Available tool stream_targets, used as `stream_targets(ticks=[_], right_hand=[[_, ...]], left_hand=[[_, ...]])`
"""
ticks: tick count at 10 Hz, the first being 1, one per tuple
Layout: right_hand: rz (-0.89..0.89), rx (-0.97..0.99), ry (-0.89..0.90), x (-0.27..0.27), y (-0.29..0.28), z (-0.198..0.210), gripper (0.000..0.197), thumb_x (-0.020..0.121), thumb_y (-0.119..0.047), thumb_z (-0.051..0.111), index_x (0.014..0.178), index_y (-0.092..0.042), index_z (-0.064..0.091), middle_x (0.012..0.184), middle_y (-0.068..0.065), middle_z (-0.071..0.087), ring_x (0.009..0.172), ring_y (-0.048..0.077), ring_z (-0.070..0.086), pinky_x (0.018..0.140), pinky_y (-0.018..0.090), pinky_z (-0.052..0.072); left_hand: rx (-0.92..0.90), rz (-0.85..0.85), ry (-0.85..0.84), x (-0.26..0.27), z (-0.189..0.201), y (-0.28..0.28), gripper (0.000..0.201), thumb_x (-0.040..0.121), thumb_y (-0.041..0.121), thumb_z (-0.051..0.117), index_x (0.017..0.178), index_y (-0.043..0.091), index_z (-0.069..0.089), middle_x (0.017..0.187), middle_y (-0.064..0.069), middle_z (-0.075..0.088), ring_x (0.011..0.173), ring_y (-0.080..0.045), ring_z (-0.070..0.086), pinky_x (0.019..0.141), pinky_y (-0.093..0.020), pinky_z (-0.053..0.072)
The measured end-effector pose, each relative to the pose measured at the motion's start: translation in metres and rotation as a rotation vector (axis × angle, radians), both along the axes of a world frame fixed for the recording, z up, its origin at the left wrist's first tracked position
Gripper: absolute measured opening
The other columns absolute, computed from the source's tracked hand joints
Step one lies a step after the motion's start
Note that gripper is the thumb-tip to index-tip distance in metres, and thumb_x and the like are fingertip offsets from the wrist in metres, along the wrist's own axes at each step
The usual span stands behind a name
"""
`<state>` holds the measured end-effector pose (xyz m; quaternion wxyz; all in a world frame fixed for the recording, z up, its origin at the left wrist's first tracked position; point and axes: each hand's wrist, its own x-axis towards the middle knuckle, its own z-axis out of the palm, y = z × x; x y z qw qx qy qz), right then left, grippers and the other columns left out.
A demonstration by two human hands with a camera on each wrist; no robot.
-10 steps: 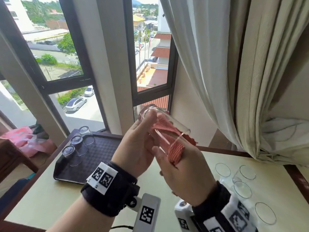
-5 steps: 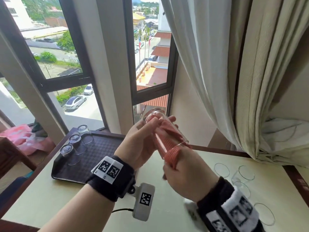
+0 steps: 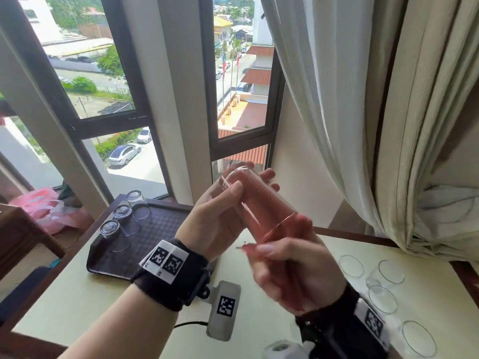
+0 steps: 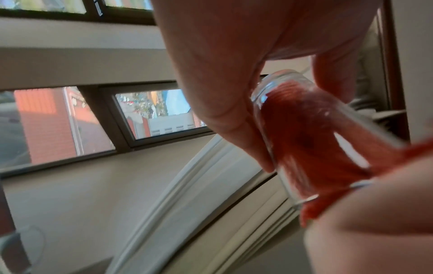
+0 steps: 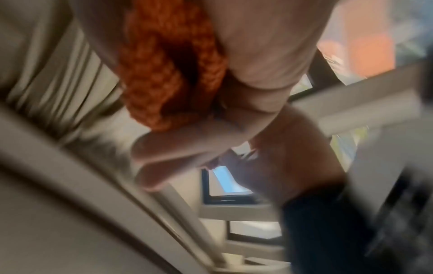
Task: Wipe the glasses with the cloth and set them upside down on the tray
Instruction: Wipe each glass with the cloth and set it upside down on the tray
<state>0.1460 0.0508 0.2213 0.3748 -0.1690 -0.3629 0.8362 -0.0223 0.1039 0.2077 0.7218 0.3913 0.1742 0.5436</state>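
Observation:
My left hand (image 3: 220, 218) grips a clear glass (image 3: 259, 203) near its base, held in the air above the table with its mouth toward my right hand (image 3: 290, 270). The red cloth (image 3: 303, 224) is stuffed inside the glass and bunches out at the rim, where my right hand holds it. In the left wrist view the glass (image 4: 304, 137) is filled with the red cloth (image 4: 316, 209) between thumb and fingers. The right wrist view is blurred and shows the cloth (image 5: 164, 74) in my palm. Three glasses (image 3: 121, 211) stand upside down on the dark tray (image 3: 155, 234).
Several upright glasses (image 3: 383, 296) stand on the pale table (image 3: 103, 301) at the right. A curtain (image 3: 363, 125) hangs close behind them. The window and wall rise just behind the tray. A pink bag (image 3: 44, 206) lies left of the table.
The cloth has gone deeper into the glass, filling it to the base. The glass has tipped more upright and my right hand has turned at the rim.

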Motion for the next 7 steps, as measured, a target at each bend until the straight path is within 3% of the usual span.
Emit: stream_targets(ticks=[1, 2, 3, 4, 5, 6, 7], right_hand=[[-0.293, 0.816, -0.998, -0.008, 0.004, -0.006, 0.011, 0.092, -0.005, 0.056, 0.094, -0.01, 0.066, 0.074, 0.015, 0.072, 0.062, 0.029, 0.07, 0.057, 0.037, 0.058], [-0.272, 1.304, -1.712, -0.011, 0.018, -0.012, 0.039, 0.089, -0.013, 0.055, 0.124, -0.026, 0.066, 0.098, 0.006, 0.075, 0.082, 0.028, 0.069, 0.076, 0.038, 0.06], [-0.455, 1.346, -1.522, -0.019, 0.025, -0.031, 0.065, 0.075, -0.008, 0.069, 0.134, -0.034, 0.06, 0.094, -0.002, 0.076, 0.072, 0.02, 0.069, 0.067, 0.032, 0.061], [-0.246, 0.582, -0.788, -0.028, 0.023, -0.03, 0.039, 0.087, 0.0, 0.06, 0.122, -0.017, 0.064, 0.086, 0.009, 0.077, 0.064, 0.022, 0.067, 0.062, 0.048, 0.062], [0.156, 0.051, 0.051, -0.031, 0.02, -0.011, 0.046, 0.086, 0.009, 0.059, 0.131, 0.001, 0.06, 0.078, 0.024, 0.072, 0.05, 0.023, 0.066, 0.046, 0.03, 0.058], [0.142, 0.066, 0.09, -0.049, 0.026, -0.013, 0.05, 0.084, 0.011, 0.059, 0.129, -0.011, 0.066, 0.076, 0.017, 0.072, 0.049, 0.021, 0.067, 0.045, 0.023, 0.055], [-0.313, 1.062, -0.869, -0.077, 0.035, -0.023, 0.044, 0.084, 0.009, 0.054, 0.1, -0.028, 0.07, 0.088, 0.005, 0.075, 0.064, 0.029, 0.071, 0.055, 0.022, 0.049]], left_hand=[[-0.093, 0.171, 0.21, -0.003, 0.004, 0.001, 0.054, 0.082, 0.033, 0.091, 0.121, 0.004, 0.069, 0.124, -0.032, 0.069, 0.104, -0.038, 0.071, 0.092, -0.05, 0.062], [-0.126, 0.351, 0.495, -0.005, 0.009, 0.001, 0.062, 0.074, 0.039, 0.092, 0.118, 0.002, 0.069, 0.111, -0.03, 0.073, 0.095, -0.033, 0.078, 0.077, -0.04, 0.066], [-0.074, 0.447, 0.583, -0.011, 0.013, 0.0, 0.061, 0.07, 0.038, 0.092, 0.117, 0.006, 0.07, 0.102, -0.013, 0.08, 0.094, -0.027, 0.08, 0.075, -0.034, 0.066], [-0.039, 0.305, 0.415, -0.024, 0.008, 0.002, 0.057, 0.085, 0.032, 0.089, 0.125, -0.001, 0.066, 0.122, -0.023, 0.074, 0.105, -0.032, 0.074, 0.082, -0.037, 0.065], [-0.024, 0.119, 0.034, -0.04, -0.004, -0.002, 0.068, 0.091, 0.028, 0.083, 0.144, 0.002, 0.052, 0.149, -0.027, 0.058, 0.128, -0.041, 0.063, 0.107, -0.054, 0.054], [-0.036, 0.16, 0.018, -0.048, -0.011, 0.0, 0.057, 0.088, 0.034, 0.084, 0.135, 0.008, 0.063, 0.144, -0.026, 0.062, 0.122, -0.039, 0.066, 0.108, -0.06, 0.05], [-0.135, 0.374, 0.305, -0.064, -0.009, 0.009, 0.044, 0.082, 0.039, 0.085, 0.108, 0.005, 0.075, 0.111, -0.024, 0.075, 0.096, -0.038, 0.073, 0.093, -0.052, 0.059]])
